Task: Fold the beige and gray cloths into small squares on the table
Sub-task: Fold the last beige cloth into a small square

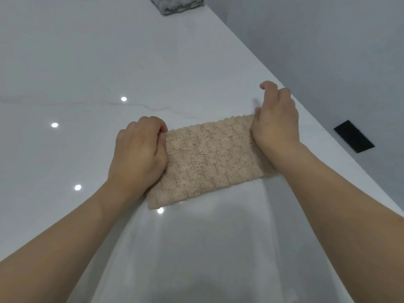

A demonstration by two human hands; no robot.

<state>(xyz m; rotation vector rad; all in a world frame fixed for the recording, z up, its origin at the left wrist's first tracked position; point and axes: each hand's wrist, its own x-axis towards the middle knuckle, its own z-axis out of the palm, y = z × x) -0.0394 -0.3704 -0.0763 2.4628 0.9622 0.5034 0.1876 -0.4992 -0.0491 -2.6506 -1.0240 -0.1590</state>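
Beige cloth (209,158) lies mid-bench (65,62) as a folded strip, not yet square. L hand (140,149) & R hand (276,119) pinch its short ends, fingers clenched on it. Gray cloth (177,4) waits at far edge, seemingly untouched.

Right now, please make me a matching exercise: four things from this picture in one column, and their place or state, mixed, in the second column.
Things:
1. beige cloth
2. gray cloth
3. left hand
4. black rectangle

Places or states:
A. at the far table edge, cut by the frame top
B. on the gray surface past the table's right edge
C. folded into a rectangle, between both hands
D. gripping the cloth's left end

Pairs: 1-C, 2-A, 3-D, 4-B
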